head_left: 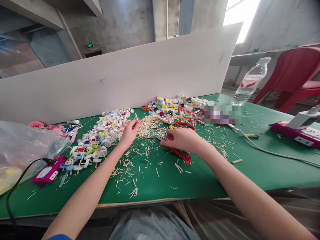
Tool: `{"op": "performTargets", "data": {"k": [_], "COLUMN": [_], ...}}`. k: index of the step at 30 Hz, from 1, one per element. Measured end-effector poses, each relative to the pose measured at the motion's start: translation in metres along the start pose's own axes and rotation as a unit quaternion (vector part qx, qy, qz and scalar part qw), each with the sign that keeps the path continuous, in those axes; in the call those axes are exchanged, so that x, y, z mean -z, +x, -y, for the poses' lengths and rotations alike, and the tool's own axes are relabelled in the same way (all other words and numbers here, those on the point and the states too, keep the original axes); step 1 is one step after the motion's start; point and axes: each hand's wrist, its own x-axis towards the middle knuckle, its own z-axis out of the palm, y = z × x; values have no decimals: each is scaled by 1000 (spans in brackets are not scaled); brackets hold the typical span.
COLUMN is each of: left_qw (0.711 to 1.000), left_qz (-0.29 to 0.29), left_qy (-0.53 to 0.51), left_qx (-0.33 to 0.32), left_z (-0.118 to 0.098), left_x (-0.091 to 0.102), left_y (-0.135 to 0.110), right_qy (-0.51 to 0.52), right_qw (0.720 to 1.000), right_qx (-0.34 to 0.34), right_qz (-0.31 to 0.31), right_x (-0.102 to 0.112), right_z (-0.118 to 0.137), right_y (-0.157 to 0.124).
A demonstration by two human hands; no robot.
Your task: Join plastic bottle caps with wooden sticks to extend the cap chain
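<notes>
A short wooden stick (136,116) stands upright in the closed fingertips of my left hand (130,132), above a heap of loose wooden sticks (150,124). My right hand (183,139) is curled over what look like red-handled pliers (180,154). Their dark jaws show by my thumb, and the looped handles come out below the palm; the grip itself is partly hidden. Just beyond that hand lie red-handled scissors (186,124), blades pointing left. Left of my left hand is a pile of bottle caps (101,135), many with sticks in them.
Wood splinters litter the green table (200,180). More loose caps (172,103) lie along the white board (140,76). A water bottle (250,83) and purple power strip (295,133) stand right, with a white cable (262,150). Left are another purple strip (48,171) and plastic bag (27,146).
</notes>
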Motion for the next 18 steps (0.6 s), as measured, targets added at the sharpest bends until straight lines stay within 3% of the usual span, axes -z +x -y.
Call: {"op": "performTargets", "data": {"k": [5,18], "left_qw": [999,991], "left_qz": [1,5], "left_qy": [-44,-132], "left_qx": [19,39], "left_z": [-3,-3], "left_x": [1,-5], "left_y": [-1,0], "right_qy": [29,89], "right_qw": [997,996], "right_qx": [17,26], "right_qz": [64,-18], "right_x": [-5,-9], "right_z": [-3,-7], "right_y": [0,8]}}
